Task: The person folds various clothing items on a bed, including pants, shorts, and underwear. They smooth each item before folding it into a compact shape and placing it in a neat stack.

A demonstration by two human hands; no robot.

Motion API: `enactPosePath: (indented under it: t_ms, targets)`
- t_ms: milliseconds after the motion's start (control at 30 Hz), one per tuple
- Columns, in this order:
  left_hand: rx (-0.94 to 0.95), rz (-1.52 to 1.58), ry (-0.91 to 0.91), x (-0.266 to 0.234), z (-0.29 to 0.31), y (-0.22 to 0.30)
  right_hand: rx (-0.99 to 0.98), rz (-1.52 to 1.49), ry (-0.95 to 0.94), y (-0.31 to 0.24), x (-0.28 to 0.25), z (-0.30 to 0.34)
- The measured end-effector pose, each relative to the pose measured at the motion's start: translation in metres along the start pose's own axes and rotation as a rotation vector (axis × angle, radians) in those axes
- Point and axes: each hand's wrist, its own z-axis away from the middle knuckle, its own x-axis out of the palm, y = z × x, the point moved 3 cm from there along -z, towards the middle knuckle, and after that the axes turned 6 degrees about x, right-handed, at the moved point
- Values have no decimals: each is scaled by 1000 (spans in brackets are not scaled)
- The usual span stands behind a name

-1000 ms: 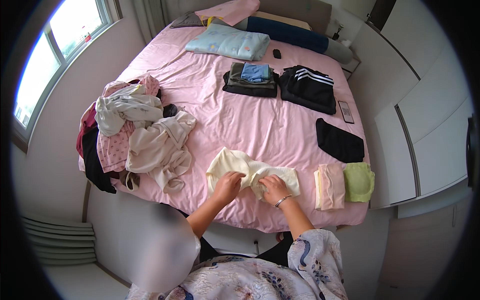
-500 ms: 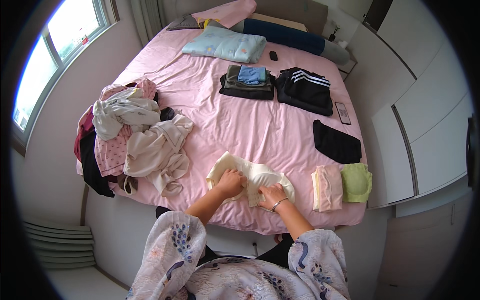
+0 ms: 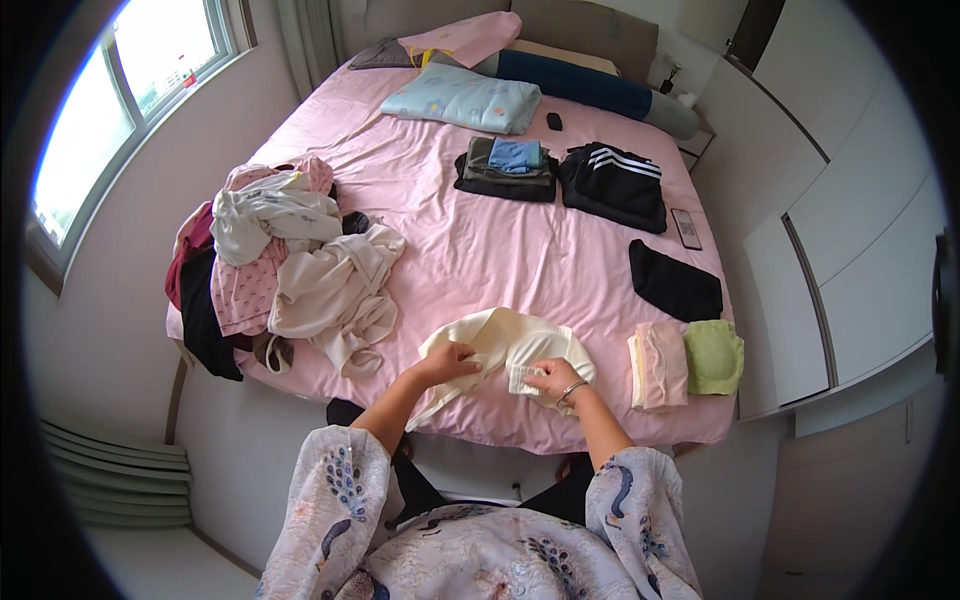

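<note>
A cream bra (image 3: 548, 345) lies partly spread near the front edge of the pink-covered bed, one cup bulging upward. My left hand (image 3: 448, 364) is closed on its left part, and a strip of fabric trails from there to the bed edge. My right hand (image 3: 556, 381) pinches the hook end of its back band, folded in over the right cup. Right of it lie a folded peach-pink bra (image 3: 660, 366), cream fabric showing at its side, and a folded green bra (image 3: 714, 357).
A heap of unfolded clothes (image 3: 335, 295) covers the bed's left side. Farther back are folded dark clothes (image 3: 505, 180), black striped trousers (image 3: 613, 190), a folded black garment (image 3: 676, 281) and a phone (image 3: 686, 229). A light-blue quilt (image 3: 462, 98) lies beyond.
My right hand has lifted the hook end of the band and folded it inward onto the cup. My left hand has shifted slightly left, pulling the bra's left part. The view has shifted a little.
</note>
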Motion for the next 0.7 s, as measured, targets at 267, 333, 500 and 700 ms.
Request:
enactPosePath:
  t_ms: [267,333,500,700]
  targets:
    - [-140,708,70,16,20,18,-22,-406,8,-36,23,25]
    - [-130,807,65,20,22,21,-11,-438,40,-44,27,31]
    - [-139,946,5,26,25,33,-58,-462,92,-43,31,31]
    - [-121,956,34,29,28,33,-13,-426,28,-56,40,44]
